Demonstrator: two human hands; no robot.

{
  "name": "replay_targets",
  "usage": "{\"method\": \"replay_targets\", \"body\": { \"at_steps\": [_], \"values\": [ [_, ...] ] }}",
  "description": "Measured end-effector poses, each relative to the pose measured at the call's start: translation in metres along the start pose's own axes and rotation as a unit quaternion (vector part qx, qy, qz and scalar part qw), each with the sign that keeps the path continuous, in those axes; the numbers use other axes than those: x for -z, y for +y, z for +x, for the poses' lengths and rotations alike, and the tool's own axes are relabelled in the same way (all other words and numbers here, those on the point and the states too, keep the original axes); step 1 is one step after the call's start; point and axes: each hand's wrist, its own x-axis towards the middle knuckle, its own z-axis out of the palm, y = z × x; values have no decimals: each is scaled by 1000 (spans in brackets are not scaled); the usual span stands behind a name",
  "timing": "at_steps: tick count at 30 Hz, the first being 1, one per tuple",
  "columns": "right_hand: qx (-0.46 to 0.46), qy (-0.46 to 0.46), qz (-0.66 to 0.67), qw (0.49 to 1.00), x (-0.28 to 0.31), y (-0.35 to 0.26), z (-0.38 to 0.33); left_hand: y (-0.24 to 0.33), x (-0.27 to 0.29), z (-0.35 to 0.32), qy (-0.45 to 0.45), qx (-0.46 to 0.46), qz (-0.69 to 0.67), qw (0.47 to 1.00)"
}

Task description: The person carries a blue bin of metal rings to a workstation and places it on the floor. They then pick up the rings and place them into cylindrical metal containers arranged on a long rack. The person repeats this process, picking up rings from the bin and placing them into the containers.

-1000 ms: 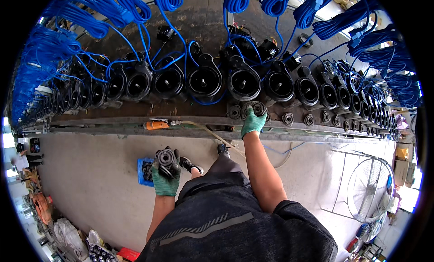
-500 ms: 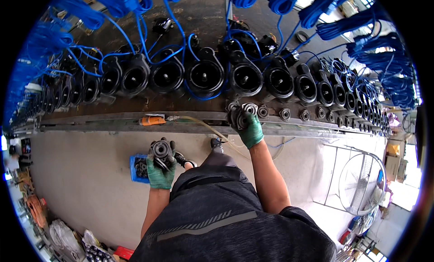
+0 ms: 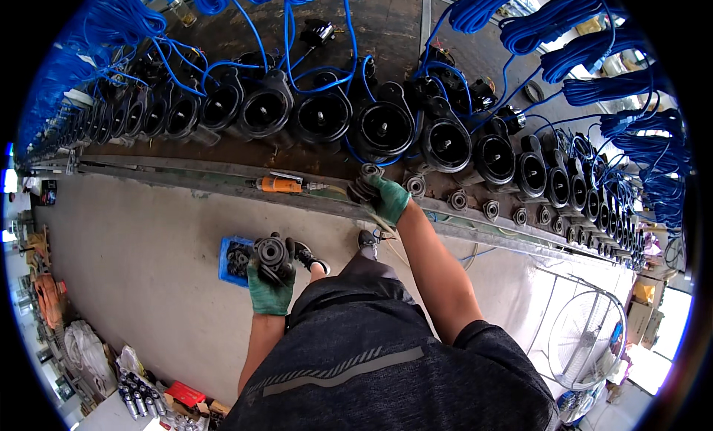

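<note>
My left hand, in a green glove with dark fingers, is closed round several dark round flanged parts with ringed centres. It is over the floor beside a blue crate. At the bench edge, my right hand, also gloved in green, grips dark flanged parts; its fingers partly hide them, and how many there are I cannot tell. Just right of that hand, a similar flanged part sits on the bench. Beyond the hand stands a black round housing with a metal shaft in its middle.
Black housings line the bench, with blue cable coils beyond them. More flanged parts sit along the edge at right. An orange tool with a hose lies on the edge. A blue crate and a fan stand on the floor.
My right hand has moved left along the bench edge, and a flanged part now sits on the bench to its right. The view has shifted; my left hand still holds its parts.
</note>
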Motion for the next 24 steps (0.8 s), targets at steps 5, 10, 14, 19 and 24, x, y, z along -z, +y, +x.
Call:
{"method": "replay_targets", "body": {
  "at_steps": [5, 10, 14, 19, 24],
  "values": [
    [-32, -43, -30, 998, 29, 10, -6, 2, 3, -6, 4, 12, -29, 999],
    [-19, -38, -60, 997, 42, 15, -20, 8, 1, -1, -12, 17, -34, 999],
    [-35, -303, -31, 952, 49, 19, -21, 13, 1, 1, -11, 22, -35, 999],
    [56, -169, -35, 983, 35, 40, -33, 14, -1, 2, -18, 31, -44, 998],
    [75, -182, -44, 979, -13, 48, -44, 19, 0, -1, -5, 19, -42, 999]
  ]
}}
